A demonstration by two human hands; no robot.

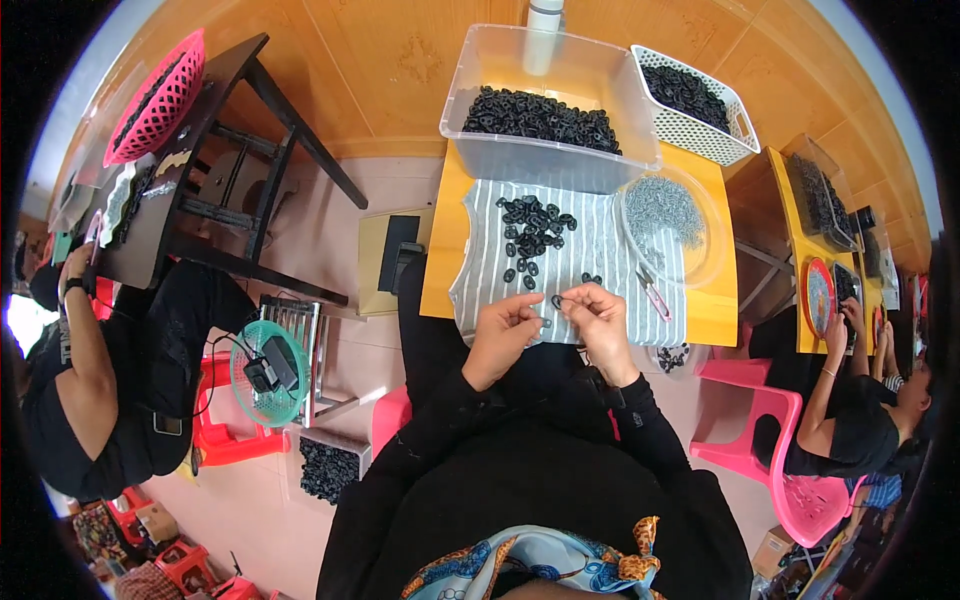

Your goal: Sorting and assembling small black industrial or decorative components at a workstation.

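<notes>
Over the near edge of a striped grey cloth [480,260], both hands work close together. My right hand [600,325] pinches a small black oval part [557,300] between thumb and fingertips. Facing it, my left hand [503,335] has thumb and fingers pressed together; whatever sits between them is too small to make out. A loose pile of black oval parts [535,232] lies on the cloth just beyond my hands. To the right, tweezers [655,297] with reddish handles rest beside a round clear tray [712,262] heaped with tiny silvery metal pieces [662,208].
At the table's back stand a clear plastic bin [540,165] of black parts and a white perforated basket [740,148]. Co-workers sit left and right. A green basket [262,400] with black adapters stands on a stool at left; a pink chair [775,420] is at right.
</notes>
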